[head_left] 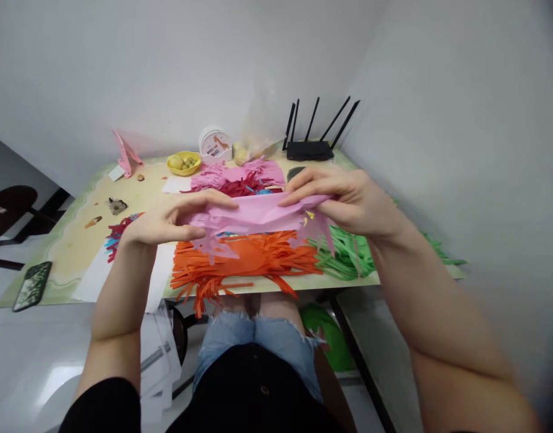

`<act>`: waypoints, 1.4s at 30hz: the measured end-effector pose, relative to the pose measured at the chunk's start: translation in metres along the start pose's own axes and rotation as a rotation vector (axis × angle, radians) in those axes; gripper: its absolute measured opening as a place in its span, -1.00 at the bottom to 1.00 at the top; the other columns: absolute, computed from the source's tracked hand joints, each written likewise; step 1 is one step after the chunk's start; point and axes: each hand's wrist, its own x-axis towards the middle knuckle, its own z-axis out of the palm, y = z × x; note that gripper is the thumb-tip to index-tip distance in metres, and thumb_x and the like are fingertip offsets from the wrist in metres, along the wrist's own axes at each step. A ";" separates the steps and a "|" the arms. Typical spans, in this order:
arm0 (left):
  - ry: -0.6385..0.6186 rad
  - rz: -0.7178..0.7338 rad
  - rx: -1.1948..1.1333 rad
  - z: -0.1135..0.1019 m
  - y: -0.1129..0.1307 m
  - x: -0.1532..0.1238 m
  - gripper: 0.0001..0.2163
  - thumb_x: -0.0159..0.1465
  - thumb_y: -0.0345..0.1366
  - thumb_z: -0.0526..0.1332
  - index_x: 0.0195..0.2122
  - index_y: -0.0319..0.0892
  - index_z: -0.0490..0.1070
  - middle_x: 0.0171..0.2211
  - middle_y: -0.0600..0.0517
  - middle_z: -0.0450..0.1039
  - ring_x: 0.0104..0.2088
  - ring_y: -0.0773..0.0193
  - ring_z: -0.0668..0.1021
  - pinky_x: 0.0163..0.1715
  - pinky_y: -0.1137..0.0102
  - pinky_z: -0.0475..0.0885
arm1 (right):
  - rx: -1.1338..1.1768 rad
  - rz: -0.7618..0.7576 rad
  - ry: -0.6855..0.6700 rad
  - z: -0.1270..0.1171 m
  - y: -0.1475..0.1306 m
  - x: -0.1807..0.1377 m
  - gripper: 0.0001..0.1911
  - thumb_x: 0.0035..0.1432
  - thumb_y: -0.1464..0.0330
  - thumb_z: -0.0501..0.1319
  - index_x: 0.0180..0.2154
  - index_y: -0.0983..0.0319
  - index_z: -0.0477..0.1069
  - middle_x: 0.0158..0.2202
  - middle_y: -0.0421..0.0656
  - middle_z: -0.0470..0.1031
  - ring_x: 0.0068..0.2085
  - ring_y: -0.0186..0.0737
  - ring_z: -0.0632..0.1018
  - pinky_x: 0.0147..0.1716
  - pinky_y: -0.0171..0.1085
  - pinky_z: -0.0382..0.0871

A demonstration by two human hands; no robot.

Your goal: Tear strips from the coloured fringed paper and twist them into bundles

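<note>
A pink sheet of tissue paper (262,211) with fringed ends is stretched above the table between both hands. My left hand (177,218) pinches its left end, thumb below and fingers on top. At the other end, my right hand (337,198) grips the paper between fingers and thumb. Directly beneath lies a bundle of orange fringed paper (244,258), its strips hanging over the table's front edge. Green paper strips (348,255) spread to the right of it. Behind the pink sheet lie dark red strips (240,186) and more pink fringed paper (234,173).
A black router (309,150) with several antennas stands at the back right. Near the wall are a yellow bowl of fruit (183,163), a white round container (214,144) and a pink stand (125,155). A phone (33,286) lies at the table's left front corner.
</note>
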 end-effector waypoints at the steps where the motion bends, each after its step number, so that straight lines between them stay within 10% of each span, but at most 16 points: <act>1: 0.007 -0.015 -0.050 0.000 0.000 0.002 -0.45 0.14 -0.06 0.41 0.14 -0.12 0.51 0.03 -0.19 0.54 -0.03 0.07 0.57 -0.07 0.30 0.48 | -0.026 -0.028 -0.016 0.000 0.000 0.000 -0.60 0.10 0.56 0.14 -0.22 0.08 0.68 -0.20 -0.18 0.63 -0.15 -0.24 0.60 -0.10 -0.25 0.49; 4: 0.072 -0.154 -0.081 0.008 0.001 0.013 -0.44 0.19 0.00 0.36 0.16 -0.16 0.45 -0.10 -0.14 0.57 -0.23 0.23 0.57 -0.30 0.43 0.46 | -0.118 -0.098 -0.066 -0.002 -0.001 0.000 -0.55 0.10 0.57 0.11 -0.16 0.07 0.66 -0.15 -0.18 0.62 -0.11 -0.22 0.60 -0.04 -0.22 0.49; 8: 0.005 -0.367 0.107 0.018 0.008 0.025 -0.70 0.22 -0.08 0.34 -0.35 -0.27 0.53 -0.54 0.09 0.39 -0.57 0.46 0.34 -0.57 0.53 0.21 | -0.183 -0.117 -0.193 -0.012 -0.007 -0.002 -0.54 0.15 0.55 0.10 -0.08 0.05 0.63 -0.09 -0.17 0.60 -0.06 -0.22 0.59 -0.02 -0.22 0.47; 14: -0.001 -0.319 0.325 0.024 0.017 0.029 -0.70 0.26 -0.16 0.28 -0.53 -0.26 0.42 -0.64 0.15 0.24 -0.61 0.49 0.23 -0.61 0.52 0.09 | -0.068 0.168 -0.264 -0.015 -0.016 0.008 -0.31 0.16 0.17 0.32 0.31 0.09 0.30 0.23 -0.06 0.45 0.15 -0.03 0.52 0.05 -0.12 0.47; 18: -0.015 -0.323 0.397 0.028 0.020 0.029 -0.74 0.26 -0.16 0.26 -0.47 -0.25 0.47 -0.62 0.15 0.27 -0.60 0.47 0.26 -0.59 0.52 0.12 | -0.093 0.341 -0.368 0.005 -0.015 0.017 -0.69 0.14 0.14 0.33 -0.20 0.21 0.60 -0.34 -0.16 0.62 -0.37 -0.26 0.57 -0.40 -0.32 0.40; 22: 0.019 -0.368 0.448 0.023 0.021 0.020 -0.76 0.24 -0.14 0.27 -0.39 -0.24 0.49 -0.59 0.14 0.32 -0.58 0.44 0.30 -0.55 0.50 0.16 | -0.100 0.448 -0.355 0.011 -0.019 0.013 -0.72 0.19 0.18 0.28 -0.47 0.22 0.49 -0.62 -0.27 0.43 -0.60 -0.40 0.38 -0.56 -0.36 0.16; 30: 0.018 -0.319 0.631 0.022 0.028 0.021 -0.60 0.16 -0.04 0.35 -0.07 -0.19 0.52 -0.18 -0.02 0.58 -0.25 0.25 0.54 -0.28 0.44 0.37 | -0.242 0.445 -0.323 0.012 -0.035 0.015 -0.79 0.18 0.28 0.26 -0.47 0.22 0.48 -0.58 -0.24 0.49 -0.54 -0.37 0.43 -0.48 -0.33 0.18; 36: -0.071 -0.445 0.295 0.037 0.020 0.034 -0.78 0.20 -0.16 0.32 -0.38 -0.25 0.53 -0.52 0.06 0.54 -0.52 0.36 0.53 -0.50 0.51 0.37 | -0.247 0.445 -0.289 0.012 -0.041 0.014 -0.78 0.18 0.26 0.25 -0.46 0.23 0.46 -0.57 -0.23 0.48 -0.53 -0.36 0.41 -0.49 -0.33 0.15; 42: 0.095 -0.394 0.055 0.036 0.014 0.019 -0.79 0.24 -0.20 0.32 -0.26 -0.28 0.56 -0.52 0.00 0.57 -0.54 0.35 0.58 -0.55 0.54 0.43 | -0.114 0.418 -0.104 0.016 -0.030 -0.002 -0.81 0.17 0.23 0.27 -0.36 0.22 0.54 -0.49 -0.21 0.53 -0.48 -0.30 0.48 -0.43 -0.31 0.30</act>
